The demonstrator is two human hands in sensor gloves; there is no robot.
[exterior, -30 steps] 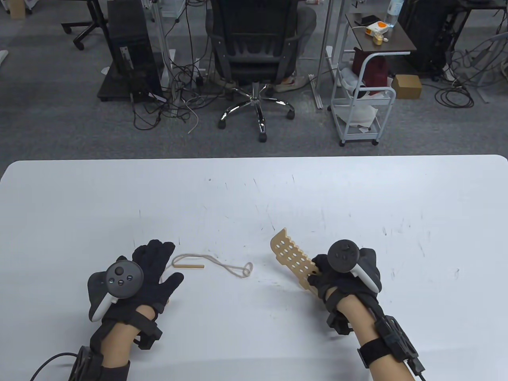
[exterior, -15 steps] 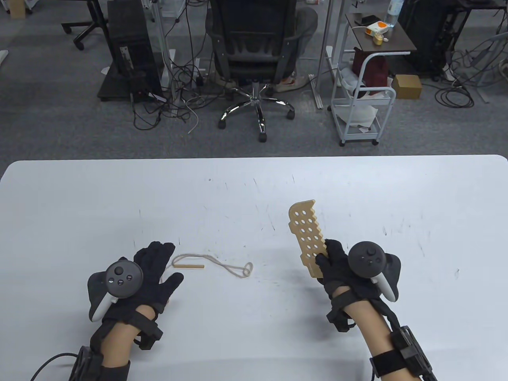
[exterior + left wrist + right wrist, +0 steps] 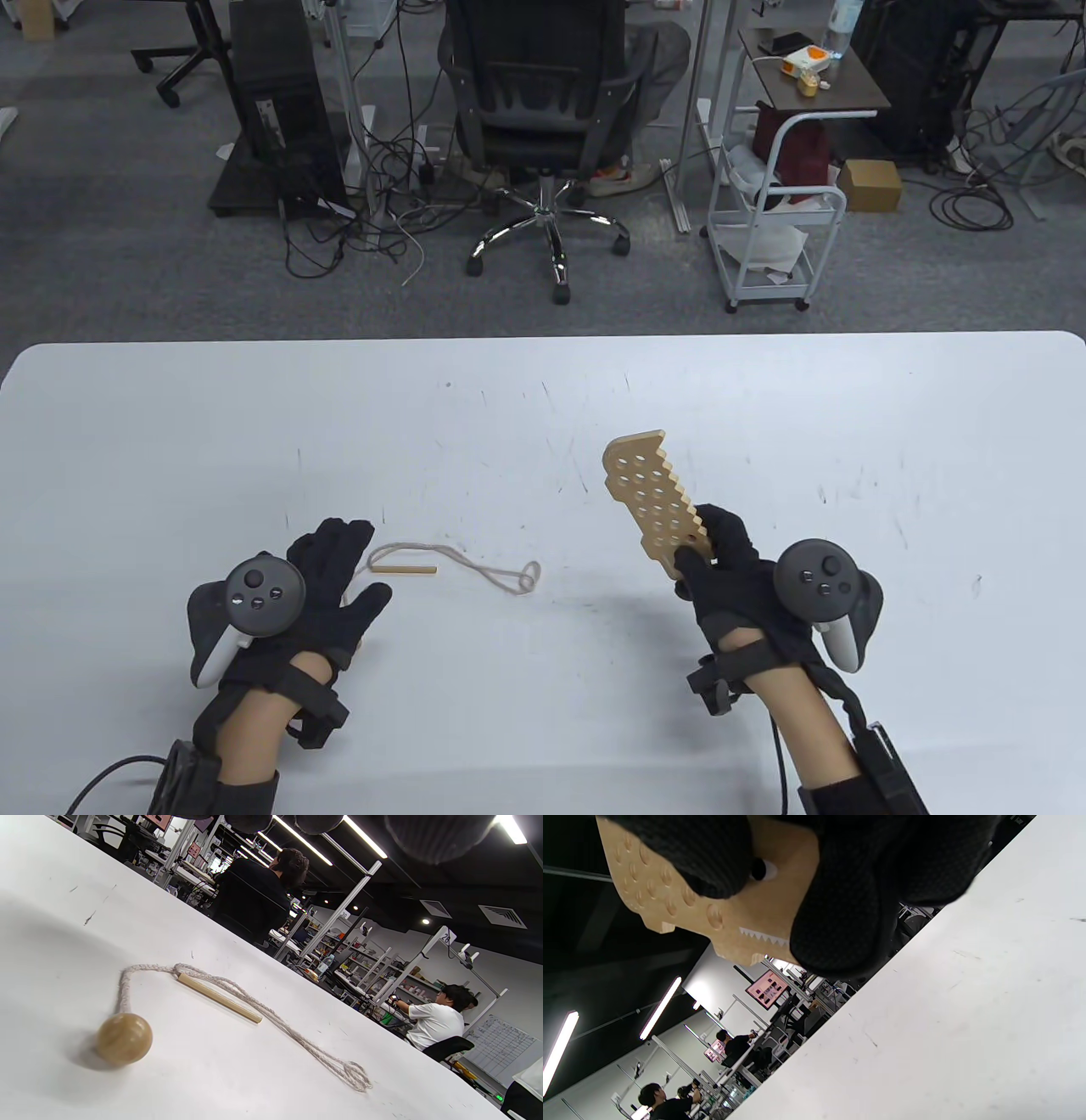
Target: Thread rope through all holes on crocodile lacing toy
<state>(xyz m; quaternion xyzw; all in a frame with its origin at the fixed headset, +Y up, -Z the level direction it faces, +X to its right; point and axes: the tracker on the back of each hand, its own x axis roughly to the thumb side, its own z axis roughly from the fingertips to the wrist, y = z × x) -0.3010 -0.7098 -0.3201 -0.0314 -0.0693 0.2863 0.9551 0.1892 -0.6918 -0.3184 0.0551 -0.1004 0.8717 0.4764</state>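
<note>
The right hand [image 3: 734, 569] gripped the wooden crocodile lacing toy [image 3: 653, 501] at its near end, fingers [image 3: 840, 912] curled round the board, holding it above the table [image 3: 543, 399] with the holed part pointing away and slightly left. The left hand [image 3: 327, 586] lay flat on the table, fingers straight and holding nothing — just beside the rope [image 3: 475, 570]. The rope lay loose on the table between the two hands, its wooden needle [image 3: 404, 570] close to the left fingertips and a wooden ball [image 3: 124, 1038] at its other end — seen only in the left wrist view.
</note>
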